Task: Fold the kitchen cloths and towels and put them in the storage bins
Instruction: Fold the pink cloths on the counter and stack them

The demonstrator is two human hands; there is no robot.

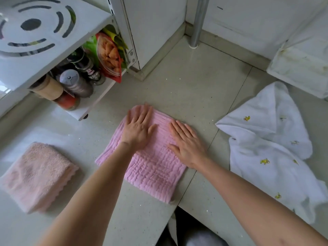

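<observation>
The folded pink ribbed cloth (152, 157) lay flat on the countertop (186, 89), under both palms: the left hand (137, 129) and right hand (186, 144) pressed it with fingers straight and spread, gripping nothing.

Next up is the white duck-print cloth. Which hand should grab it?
Right hand, probably. It lies flat on the pink quilted cloth at the edge nearest the white duck-print cloth, which lies crumpled on that side. The left hand would have to cross over.
</observation>
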